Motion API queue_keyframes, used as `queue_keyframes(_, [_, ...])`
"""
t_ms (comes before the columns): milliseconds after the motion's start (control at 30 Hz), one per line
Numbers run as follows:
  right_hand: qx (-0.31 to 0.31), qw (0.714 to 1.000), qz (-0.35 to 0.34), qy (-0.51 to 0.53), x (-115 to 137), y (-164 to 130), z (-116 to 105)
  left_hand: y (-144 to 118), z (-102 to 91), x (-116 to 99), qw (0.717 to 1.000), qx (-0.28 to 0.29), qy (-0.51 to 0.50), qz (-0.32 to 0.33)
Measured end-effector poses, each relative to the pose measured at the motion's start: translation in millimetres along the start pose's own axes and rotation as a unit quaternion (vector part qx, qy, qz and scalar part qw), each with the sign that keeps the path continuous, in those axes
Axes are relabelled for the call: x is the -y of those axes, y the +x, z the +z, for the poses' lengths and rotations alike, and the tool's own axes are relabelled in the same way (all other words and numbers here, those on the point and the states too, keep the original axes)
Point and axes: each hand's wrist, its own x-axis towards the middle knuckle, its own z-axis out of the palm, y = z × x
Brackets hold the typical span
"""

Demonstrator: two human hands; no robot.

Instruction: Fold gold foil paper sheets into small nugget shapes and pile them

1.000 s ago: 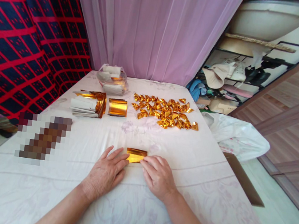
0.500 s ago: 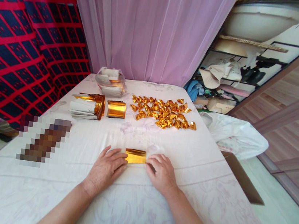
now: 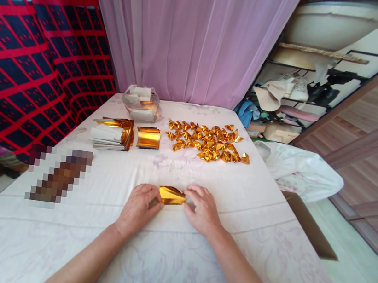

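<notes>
A sheet of shiny gold foil paper (image 3: 171, 196) lies between my hands at the middle of the table, its surface bent and creased. My left hand (image 3: 141, 204) grips its left end, thumb at the near corner and fingers curled behind. At the opposite end, my right hand (image 3: 202, 209) pinches the sheet between thumb and fingers. Beyond them sits a small stack of gold foil sheets (image 3: 148, 137). Beside it, to the left, is a larger stack of foil paper (image 3: 111, 134) with pale backing. Many folded gold foil pieces (image 3: 210, 139) are spread at the back right.
A clear plastic bag (image 3: 141, 103) with paper bundles stands at the table's back left. A blurred, pixelated patch (image 3: 60, 178) covers something on the left. Off the right edge are a white plastic bag (image 3: 303, 170) and a cardboard piece (image 3: 308, 227). A pale floral cloth (image 3: 156, 258) covers the table.
The gold sheet was lying nearly flat and is now bent and twisted. My fingers have closed on both ends; the left hand's fingers were stretched out before.
</notes>
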Motion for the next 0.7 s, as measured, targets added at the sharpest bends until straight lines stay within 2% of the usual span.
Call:
queue_keyframes(233, [-0.054,0.998,-0.019,0.038,0.9,-4.3,5.6,-4.4,7.8,3.0,0.997,-0.079,0.004,-0.021])
queue_keyframes(700, [-0.045,0.994,-0.079,0.061,2.0,-5.4,0.6,-5.4,4.6,7.3,0.997,-0.048,-0.035,0.052])
